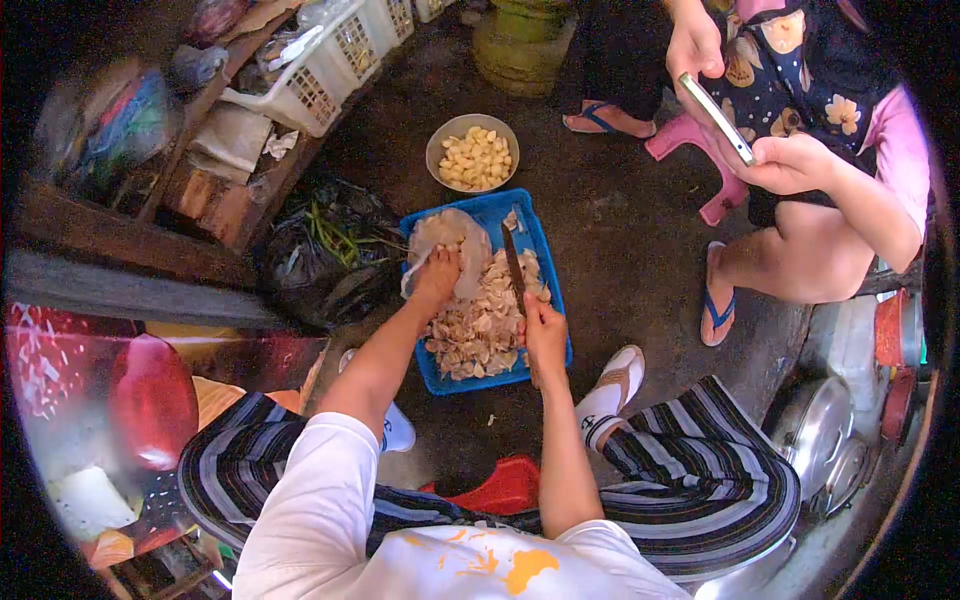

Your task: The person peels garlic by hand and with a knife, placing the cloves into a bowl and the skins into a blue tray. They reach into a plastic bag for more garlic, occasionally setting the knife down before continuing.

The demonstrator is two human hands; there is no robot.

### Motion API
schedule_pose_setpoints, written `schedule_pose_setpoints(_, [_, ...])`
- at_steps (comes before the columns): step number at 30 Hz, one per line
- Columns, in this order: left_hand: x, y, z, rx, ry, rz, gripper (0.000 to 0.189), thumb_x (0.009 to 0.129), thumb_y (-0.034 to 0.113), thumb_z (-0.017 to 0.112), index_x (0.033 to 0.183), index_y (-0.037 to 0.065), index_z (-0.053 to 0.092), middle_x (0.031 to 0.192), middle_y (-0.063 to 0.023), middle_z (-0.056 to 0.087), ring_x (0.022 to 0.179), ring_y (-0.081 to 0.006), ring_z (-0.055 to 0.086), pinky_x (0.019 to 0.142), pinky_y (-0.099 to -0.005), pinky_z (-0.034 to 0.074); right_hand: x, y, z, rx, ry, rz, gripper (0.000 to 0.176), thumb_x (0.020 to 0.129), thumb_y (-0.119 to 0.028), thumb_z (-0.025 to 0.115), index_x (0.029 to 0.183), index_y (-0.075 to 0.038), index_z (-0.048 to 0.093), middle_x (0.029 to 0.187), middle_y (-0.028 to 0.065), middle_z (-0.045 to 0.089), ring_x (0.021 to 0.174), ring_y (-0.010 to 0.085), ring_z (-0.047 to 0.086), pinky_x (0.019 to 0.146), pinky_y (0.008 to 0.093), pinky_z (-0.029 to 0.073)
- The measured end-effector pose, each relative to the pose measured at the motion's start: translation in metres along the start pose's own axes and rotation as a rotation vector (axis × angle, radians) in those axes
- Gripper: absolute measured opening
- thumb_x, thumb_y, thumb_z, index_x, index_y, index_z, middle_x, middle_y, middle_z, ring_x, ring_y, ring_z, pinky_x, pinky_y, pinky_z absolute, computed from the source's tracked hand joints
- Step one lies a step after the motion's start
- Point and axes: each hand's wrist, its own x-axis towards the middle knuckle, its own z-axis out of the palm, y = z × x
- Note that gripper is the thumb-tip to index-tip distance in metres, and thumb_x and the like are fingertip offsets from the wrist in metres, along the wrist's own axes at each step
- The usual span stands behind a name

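Observation:
A blue tray (pixel 563 340) on the floor in front of me holds a heap of garlic cloves and papery skins (pixel 475 335). On its far left side lies a clear plastic bag (pixel 475 235). My left hand (pixel 437 278) reaches down into the bag's opening, its fingers bent and drawn together; what is between the fingertips is hidden. My right hand (pixel 545 335) is wrapped around the handle of a knife (pixel 513 262), whose dark blade points away from me over the tray's right part. Just beyond the tray stands a metal bowl (pixel 433 160) with peeled garlic cloves (pixel 476 157).
A black plastic bag with green stalks (pixel 335 250) lies left of the tray. White baskets (pixel 315 85) stand on a wooden shelf. At the right, another person sits on a pink stool (pixel 690 135), holding a phone (pixel 716 118). Metal pots (pixel 825 425) stand at the lower right.

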Motion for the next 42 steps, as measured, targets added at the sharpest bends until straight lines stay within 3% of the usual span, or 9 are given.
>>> schedule_pose_setpoints(4, [0.002, 0.001, -0.02, -0.099, -0.189, -0.043, 0.035, 0.08, 0.013, 0.052, 0.111, -0.002, 0.049, 0.11, -0.0197, 0.052, 0.108, -0.033, 0.05, 0.084, -0.0389, 0.049, 0.001, -0.004, 0.002, -0.032, 0.011, 0.015, 0.037, 0.09, -0.037, 0.053, 0.068, -0.007, 0.056, 0.05, -0.0031, 0.046, 0.041, 0.0048, 0.04, 0.039, 0.0215, 0.03])
schedule_pose_setpoints(13, [-0.007, -0.006, -0.018, -0.362, -0.109, -0.105, 0.045, 0.07, 0.002, 0.062, 0.111, -0.003, 0.045, 0.112, -0.0252, 0.048, 0.089, -0.0383, 0.058, 0.077, -0.0398, 0.051, -0.001, -0.007, 0.003, 0.002, -0.001, -0.012, 0.04, 0.089, -0.041, 0.053, 0.078, -0.003, 0.063, 0.05, -0.0011, 0.048, 0.042, 0.0071, 0.045, 0.04, 0.0241, 0.036])
schedule_pose_setpoints(19, [-0.018, -0.009, -0.047, -0.716, 0.296, -0.095, 0.041, 0.069, 0.0, 0.063, 0.106, -0.001, 0.046, 0.099, -0.0233, 0.054, 0.086, -0.0383, 0.058, 0.07, -0.0413, 0.049, -0.006, -0.012, 0.001, -0.007, -0.011, -0.034, 0.04, 0.088, -0.042, 0.053, 0.076, -0.005, 0.062, 0.05, -0.0008, 0.048, 0.042, 0.0072, 0.045, 0.04, 0.0242, 0.036])
schedule_pose_setpoints(22, [-0.031, 0.003, -0.098, -0.943, 0.21, -0.366, 0.026, 0.074, 0.003, 0.064, 0.097, 0.001, 0.051, 0.086, -0.016, 0.059, 0.078, -0.0292, 0.061, 0.063, -0.0354, 0.049, -0.003, -0.01, 0.001, -0.056, -0.013, -0.063, 0.041, 0.089, -0.041, 0.052, 0.074, -0.004, 0.062, 0.051, -0.0002, 0.049, 0.042, 0.008, 0.046, 0.04, 0.0264, 0.037])
schedule_pose_setpoints(25, [-0.028, 0.0, -0.075, -1.626, 0.122, -0.537, 0.014, 0.078, 0.006, 0.064, 0.089, 0.001, 0.056, 0.076, -0.0084, 0.061, 0.07, -0.0177, 0.06, 0.06, -0.0273, 0.047, -0.004, -0.011, -0.001, -0.168, 0.007, -0.147, 0.041, 0.087, -0.039, 0.054, 0.074, -0.002, 0.064, 0.056, 0.0071, 0.058, 0.048, 0.0171, 0.056, 0.046, 0.0331, 0.042])
schedule_pose_setpoints(28, [-0.041, 0.007, -0.104, -1.899, 0.187, -0.62, 0.015, 0.08, 0.01, 0.065, 0.089, 0.0, 0.059, 0.077, -0.0054, 0.062, 0.068, -0.012, 0.059, 0.062, -0.0234, 0.047, -0.003, -0.01, -0.001, -0.39, 0.147, -0.466, 0.035, 0.083, -0.035, 0.061, 0.085, -0.001, 0.066, 0.055, 0.0064, 0.057, 0.045, 0.0158, 0.052, 0.045, 0.0318, 0.039])
schedule_pose_setpoints(37, [-0.065, 0.019, -0.147, -2.556, 0.088, -0.613, 0.022, 0.082, 0.008, 0.063, 0.101, -0.001, 0.058, 0.102, -0.0105, 0.061, 0.096, -0.0199, 0.058, 0.083, -0.0313, 0.051, -0.022, -0.031, -0.009, -0.503, 0.131, -0.535, 0.039, 0.08, -0.034, 0.062, 0.101, -0.001, 0.062, 0.086, 0.0168, 0.066, 0.079, 0.0331, 0.064, 0.068, 0.0388, 0.048])
schedule_pose_setpoints(40, [-0.072, 0.025, -0.149, -2.525, 0.115, -0.503, 0.026, 0.081, 0.006, 0.063, 0.105, -0.003, 0.055, 0.105, -0.0113, 0.059, 0.099, -0.0222, 0.057, 0.088, -0.0337, 0.05, -0.024, -0.036, 0.006, -0.34, 0.144, -0.625, 0.041, 0.085, -0.037, 0.057, 0.108, -0.003, 0.059, 0.078, 0.0118, 0.066, 0.064, 0.0256, 0.063, 0.057, 0.0347, 0.047])
schedule_pose_setpoints(42, [-0.075, 0.029, -0.152, -2.512, 0.151, -0.511, 0.025, 0.082, 0.004, 0.062, 0.105, -0.004, 0.055, 0.105, -0.0118, 0.059, 0.099, -0.0227, 0.058, 0.088, -0.034, 0.05, -0.03, -0.041, 0.013, -0.148, -0.027, -0.414, 0.038, 0.089, -0.038, 0.051, 0.1, -0.003, 0.062, 0.072, 0.0093, 0.064, 0.062, 0.0203, 0.061, 0.057, 0.0328, 0.046])
